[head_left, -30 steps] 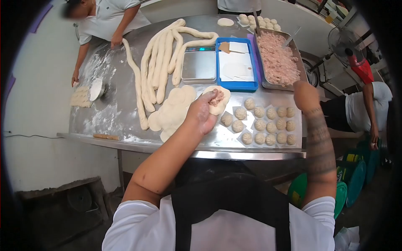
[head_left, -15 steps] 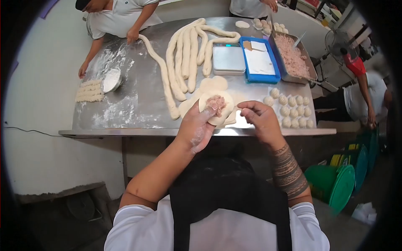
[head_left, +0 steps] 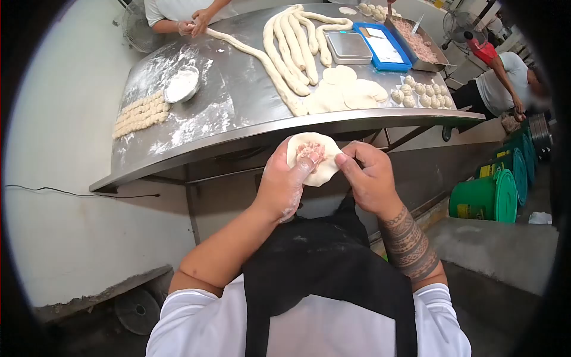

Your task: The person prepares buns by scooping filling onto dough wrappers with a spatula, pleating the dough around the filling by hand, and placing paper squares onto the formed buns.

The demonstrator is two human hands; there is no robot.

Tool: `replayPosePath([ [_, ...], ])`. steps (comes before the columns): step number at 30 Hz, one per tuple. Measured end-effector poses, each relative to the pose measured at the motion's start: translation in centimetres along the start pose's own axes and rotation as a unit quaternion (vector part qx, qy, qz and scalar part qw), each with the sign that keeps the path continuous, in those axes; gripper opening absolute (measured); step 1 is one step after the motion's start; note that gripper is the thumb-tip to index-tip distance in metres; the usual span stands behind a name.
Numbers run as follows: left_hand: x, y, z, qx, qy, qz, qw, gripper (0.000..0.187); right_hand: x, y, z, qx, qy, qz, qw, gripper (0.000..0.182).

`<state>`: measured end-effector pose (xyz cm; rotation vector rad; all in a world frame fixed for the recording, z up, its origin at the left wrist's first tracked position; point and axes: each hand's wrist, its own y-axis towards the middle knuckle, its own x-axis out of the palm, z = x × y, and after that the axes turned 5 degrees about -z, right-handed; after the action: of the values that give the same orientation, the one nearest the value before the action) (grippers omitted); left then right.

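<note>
A round dough wrapper (head_left: 324,171) with pink meat filling (head_left: 310,153) at its centre lies in my left hand (head_left: 282,181). The left thumb presses on the filling, and the other fingers are hidden beneath the dough. My right hand (head_left: 370,175) pinches the wrapper's right edge between thumb and forefinger. Both hands are in front of the metal table's near edge. Flat dough rounds (head_left: 339,95) overlap on the table beyond them, beside long dough ropes (head_left: 291,44).
On the metal table (head_left: 220,71) are a flour bowl (head_left: 181,85), a scale (head_left: 350,46), a blue tray (head_left: 392,65), a meat pan (head_left: 440,58) and pleated buns (head_left: 425,95). A person's hands (head_left: 199,22) hold a rope end. Green buckets (head_left: 485,196) stand right.
My right thumb and forefinger have closed on the wrapper's edge. The view has shifted, with the table now farther up. The other person's hands have come together at the rope end.
</note>
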<state>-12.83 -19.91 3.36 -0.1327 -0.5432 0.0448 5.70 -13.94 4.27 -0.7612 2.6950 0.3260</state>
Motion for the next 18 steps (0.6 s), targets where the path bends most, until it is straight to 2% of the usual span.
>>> replayPosePath([
  [2, -1.1, -1.9, 0.7, 0.014, 0.017, -0.020, 1.000, 0.031, 1.1, -0.8, -1.4, 0.000, -0.006, -0.018, 1.000, 0.021],
  [5, -2.0, -4.3, 2.0, 0.007, -0.017, -0.027, 0.999, 0.031, 3.2, -1.5, -3.1, 0.061, 0.099, -0.023, 0.993, 0.020],
  [8, -2.7, -6.5, 2.7, -0.009, -0.036, -0.028, 0.999, 0.031, 5.3, -2.0, -3.7, 0.081, 0.169, -0.028, 0.982, 0.021],
  [13, -4.2, -9.5, 2.8, 0.040, 0.036, 0.005, 0.999, 0.027, 6.9, -2.9, -5.2, 0.015, 0.079, -0.095, 0.992, 0.022],
  [16, -5.4, -11.4, 3.4, 0.038, 0.141, 0.012, 0.989, 0.025, 7.8, -3.2, -5.9, -0.023, 0.034, -0.133, 0.990, 0.023],
  [18, -6.3, -12.4, 3.5, 0.019, 0.137, 0.003, 0.990, 0.029, 8.4, -3.4, -6.2, -0.008, 0.041, -0.150, 0.988, 0.025],
])
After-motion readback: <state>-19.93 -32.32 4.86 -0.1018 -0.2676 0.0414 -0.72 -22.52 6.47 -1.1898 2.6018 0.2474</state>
